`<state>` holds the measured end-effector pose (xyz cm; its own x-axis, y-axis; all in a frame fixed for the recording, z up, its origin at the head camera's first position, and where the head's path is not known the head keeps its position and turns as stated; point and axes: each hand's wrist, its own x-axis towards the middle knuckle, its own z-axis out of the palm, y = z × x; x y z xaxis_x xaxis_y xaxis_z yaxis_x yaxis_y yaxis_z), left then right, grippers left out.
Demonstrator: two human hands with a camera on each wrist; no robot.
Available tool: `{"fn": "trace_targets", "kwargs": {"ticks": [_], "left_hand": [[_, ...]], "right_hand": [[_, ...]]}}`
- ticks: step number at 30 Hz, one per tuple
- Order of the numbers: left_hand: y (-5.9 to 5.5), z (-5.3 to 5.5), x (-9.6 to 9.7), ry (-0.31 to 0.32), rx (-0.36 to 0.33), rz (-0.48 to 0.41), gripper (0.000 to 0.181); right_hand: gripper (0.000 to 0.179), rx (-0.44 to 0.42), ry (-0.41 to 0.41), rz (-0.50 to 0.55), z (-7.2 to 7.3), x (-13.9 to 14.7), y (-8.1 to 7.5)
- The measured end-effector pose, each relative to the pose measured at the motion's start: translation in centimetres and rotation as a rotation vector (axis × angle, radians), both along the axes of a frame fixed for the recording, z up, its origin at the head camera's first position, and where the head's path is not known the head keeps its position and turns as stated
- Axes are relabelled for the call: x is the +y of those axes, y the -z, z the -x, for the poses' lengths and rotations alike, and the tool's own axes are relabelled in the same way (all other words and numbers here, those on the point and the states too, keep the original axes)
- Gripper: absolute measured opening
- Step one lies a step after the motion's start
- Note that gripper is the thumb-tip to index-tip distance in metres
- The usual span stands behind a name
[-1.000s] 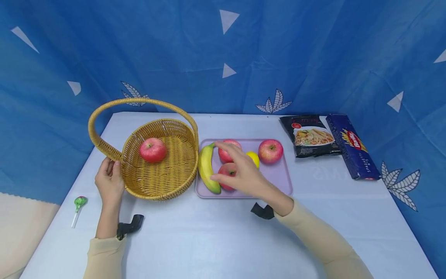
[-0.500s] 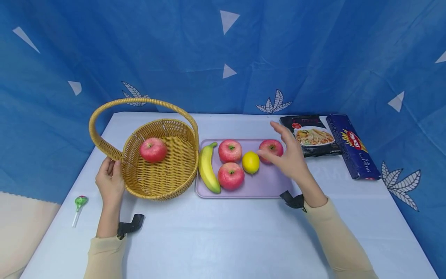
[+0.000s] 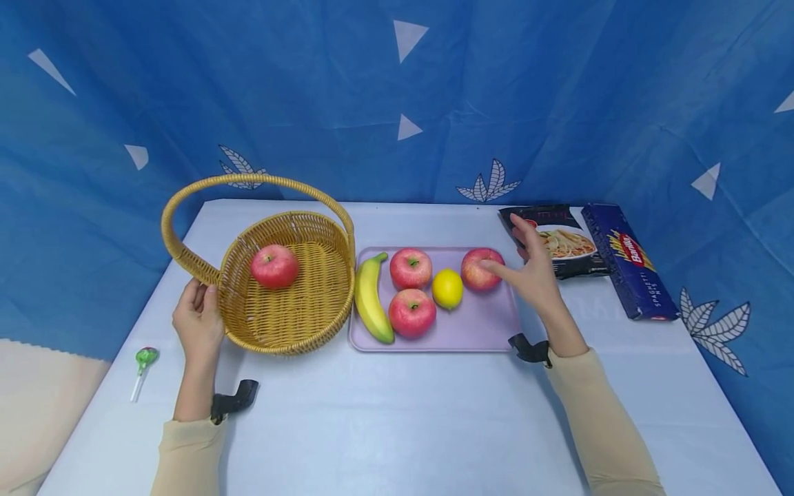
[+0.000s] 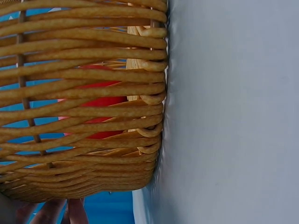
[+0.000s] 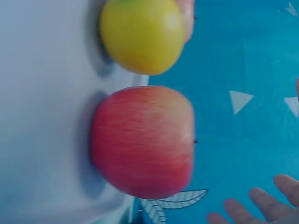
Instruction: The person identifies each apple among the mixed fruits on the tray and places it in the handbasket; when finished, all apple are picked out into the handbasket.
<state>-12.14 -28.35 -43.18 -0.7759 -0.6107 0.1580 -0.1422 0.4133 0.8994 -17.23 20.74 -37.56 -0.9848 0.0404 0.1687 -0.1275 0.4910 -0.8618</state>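
Note:
A wicker basket (image 3: 310, 293) with a tall handle holds one red apple (image 3: 274, 266). At its left side my left hand (image 3: 200, 318) grips the rim by the foot of the handle; in the left wrist view fingers (image 4: 77, 211) show past the weave. My right hand (image 3: 538, 277) hovers with fingers spread at the right end of the pink tray (image 3: 477, 329), its thumb in front of the rightmost apple (image 3: 474, 270). That apple appears whole in the right wrist view, apart from the fingers. A lemon (image 3: 447, 288), two more apples (image 3: 412, 313) and a banana (image 3: 372, 300) share the tray.
Behind and right of my right hand lie a black noodle packet (image 3: 567, 244) and a blue spaghetti box (image 3: 633, 265). A green lollipop (image 3: 146, 357) rests near the table's left edge. A blue curtain (image 3: 347, 89) hangs behind the table.
My right hand has moved right, from over the banana and apples to the rightmost apple, uncovering the lemon and near apple. The left hand stays at the basket.

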Motion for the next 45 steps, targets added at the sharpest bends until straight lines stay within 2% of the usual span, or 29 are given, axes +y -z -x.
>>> {"fn": "trace_targets", "kwargs": {"ticks": [7,22,32,45], "left_hand": [[0.1,-0.1,0.0,0.0,0.006,0.008,0.04],[0.2,-0.1,0.0,0.005,0.019,0.011,0.041],[0.1,-0.2,0.1,0.006,0.022,0.008,0.041],[0.2,-0.1,0.0,0.007,0.019,-0.002,0.041]], "right_hand": [[0.094,-0.088,-0.013,0.033,0.8,0.4,1.7],[0.099,-0.236,-0.032,0.027,1.7,1.0,3.0],[0.093,-0.268,-0.07,-0.007,1.9,1.2,3.4],[0.101,-0.348,-0.117,-0.075,2.3,1.3,4.0]]}}
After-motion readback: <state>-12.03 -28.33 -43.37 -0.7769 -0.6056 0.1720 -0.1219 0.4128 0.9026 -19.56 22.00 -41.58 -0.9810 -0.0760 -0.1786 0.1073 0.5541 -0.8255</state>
